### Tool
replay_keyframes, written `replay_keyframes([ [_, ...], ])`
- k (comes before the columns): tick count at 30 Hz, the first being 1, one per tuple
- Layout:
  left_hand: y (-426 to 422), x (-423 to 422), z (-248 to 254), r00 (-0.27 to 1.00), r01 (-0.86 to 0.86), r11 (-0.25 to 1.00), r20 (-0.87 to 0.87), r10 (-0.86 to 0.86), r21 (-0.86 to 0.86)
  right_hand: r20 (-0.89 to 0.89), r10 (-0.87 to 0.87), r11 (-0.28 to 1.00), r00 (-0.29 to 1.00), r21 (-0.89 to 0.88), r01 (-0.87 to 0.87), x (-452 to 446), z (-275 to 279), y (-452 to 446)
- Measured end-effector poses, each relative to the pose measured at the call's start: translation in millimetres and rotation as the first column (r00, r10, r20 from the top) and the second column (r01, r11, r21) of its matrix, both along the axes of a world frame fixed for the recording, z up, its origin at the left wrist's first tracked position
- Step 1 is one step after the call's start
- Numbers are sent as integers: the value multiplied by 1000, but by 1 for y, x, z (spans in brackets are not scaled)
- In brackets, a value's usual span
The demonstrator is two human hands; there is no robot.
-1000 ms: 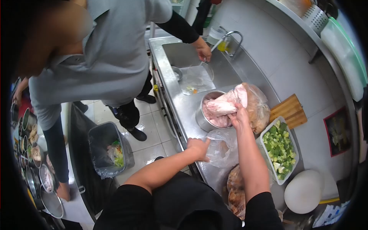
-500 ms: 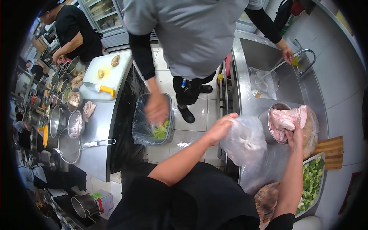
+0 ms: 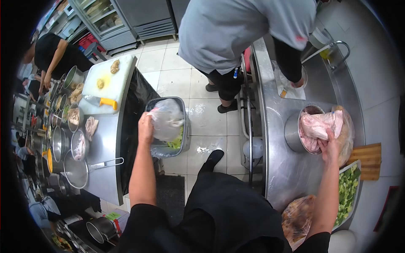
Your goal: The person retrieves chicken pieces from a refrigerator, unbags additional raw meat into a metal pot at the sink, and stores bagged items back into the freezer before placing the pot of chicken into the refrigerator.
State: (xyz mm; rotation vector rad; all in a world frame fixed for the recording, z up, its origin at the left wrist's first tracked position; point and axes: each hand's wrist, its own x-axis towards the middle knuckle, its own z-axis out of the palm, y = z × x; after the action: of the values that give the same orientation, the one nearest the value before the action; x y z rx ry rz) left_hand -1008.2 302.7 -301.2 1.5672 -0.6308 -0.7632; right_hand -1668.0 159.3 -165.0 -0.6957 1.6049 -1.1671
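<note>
My left hand (image 3: 146, 126) is closed on a crumpled clear plastic bag (image 3: 168, 119), which hangs over the lined grey bin (image 3: 185, 139) with green scraps inside. On the right, my right hand (image 3: 329, 147) grips a pale pink piece of raw meat (image 3: 317, 125) at the top of a round metal pot (image 3: 292, 134). More pink meat lies inside the pot, and part of the held piece rests over its rim. A filled clear bag (image 3: 346, 137) stands against the pot's right side.
A co-worker in grey (image 3: 236, 33) leans over the sink (image 3: 310, 95). Broccoli in a white basket (image 3: 348, 194), a wooden board (image 3: 367, 162) and a bag of brown food (image 3: 297, 217) are at right. A knife (image 3: 108, 102) lies on the white cutting board (image 3: 90, 84) at left.
My left hand has carried the plastic bag from the counter leftward to above the bin. My right hand still holds the meat at the pot. The co-worker has turned and bent over the sink.
</note>
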Motion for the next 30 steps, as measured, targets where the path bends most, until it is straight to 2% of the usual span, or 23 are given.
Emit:
replay_keyframes([
  [1, -1, 15, 2, 997, 36, 975, 53, -49, 220, -47, 22, 1000, 999, 10, -21, 2, 6, 3],
  [2, -4, 37, -27, 870, 95, 969, 455, -193, 229, -193, 53, 998, 980, 54, -43, 7, 13, 2],
  [3, -11, 29, -4, 795, 24, 845, 502, -341, 535, -340, 72, 995, 938, 96, -42, 3, 21, -3],
  [4, -20, 30, -17, 764, 8, 844, 542, -351, 536, -634, 62, 986, 771, -80, -144, 0, 24, -6],
  [5, -31, 20, -14, 729, 38, 841, 561, -393, 539, -868, -77, 951, 490, -211, -224, -2, 27, -8],
  [6, -46, -4, -1, 738, 158, 827, 491, -462, 540, -966, -22, 945, 256, -104, -311, 17, 58, -7],
  [7, -62, -32, 16, 732, 271, 801, 425, -532, 534, -966, 111, 955, 235, 38, -293, 33, 82, -7],
  [8, -78, -67, 31, 673, 405, 764, 401, -621, 502, -990, 82, 915, 111, 30, -403, 21, 72, -16],
  [9, -92, -106, 46, 601, 527, 710, 385, -700, 468, -953, 184, 888, 241, 56, -457, 11, 66, -26],
  [11, -115, -188, 74, 479, 776, 551, 281, -832, 307, -914, 298, 915, 274, 192, -354, 15, 79, -38],
  [12, -126, -228, 80, 425, 884, 458, 248, -870, 90, -882, 359, 915, 307, 267, -302, 15, 84, -44],
  [13, -130, -267, 122, 340, 933, 353, 142, -930, 78, -869, 386, 911, 310, 306, -276, 14, 85, -44],
  [14, -139, -300, 128, 285, 957, 289, 120, -951, 22, -855, 413, 905, 315, 345, -249, 13, 85, -42],
  [17, -162, -384, 175, 224, 974, 223, 350, -910, -44, -848, 372, 928, 377, 326, -183, 4, 72, -23],
  [18, -176, -408, 177, 147, 975, 205, 445, -884, 86, -800, 295, 955, 522, 236, -178, -11, 53, -18],
  [20, -203, -455, 159, 44, 930, 270, 652, -757, 250, -725, 42, 998, 687, 66, 9, -17, 39, 5],
  [21, -205, -466, 174, 59, 918, 248, 512, -857, 310, -603, -45, 997, 797, 29, 78, -16, 36, 10],
  [22, -210, -477, 180, 30, 891, 262, 529, -848, 370, -459, -105, 991, 882, 25, 131, -15, 32, 14],
  [24, -206, -482, 204, -40, 842, 262, 539, -841, 471, -128, -234, 963, 964, -170, 211, 2, 34, 22],
  [27, -227, -499, 199, -148, 791, 219, 526, -837, 571, -349, -229, 924, 909, -371, 91, -15, -14, 30],
  [28, -233, -503, 192, -152, 773, 221, 512, -846, 595, -579, -169, 979, 798, -191, 69, -9, -9, 36],
  [29, -234, -507, 193, -215, 737, 202, 507, -835, 645, -682, -94, 993, 726, -113, 23, 3, 8, 42],
  [30, -234, -510, 195, -270, 696, 191, 498, -824, 692, -769, 74, 996, 635, 90, -8, 5, 25, 40],
])
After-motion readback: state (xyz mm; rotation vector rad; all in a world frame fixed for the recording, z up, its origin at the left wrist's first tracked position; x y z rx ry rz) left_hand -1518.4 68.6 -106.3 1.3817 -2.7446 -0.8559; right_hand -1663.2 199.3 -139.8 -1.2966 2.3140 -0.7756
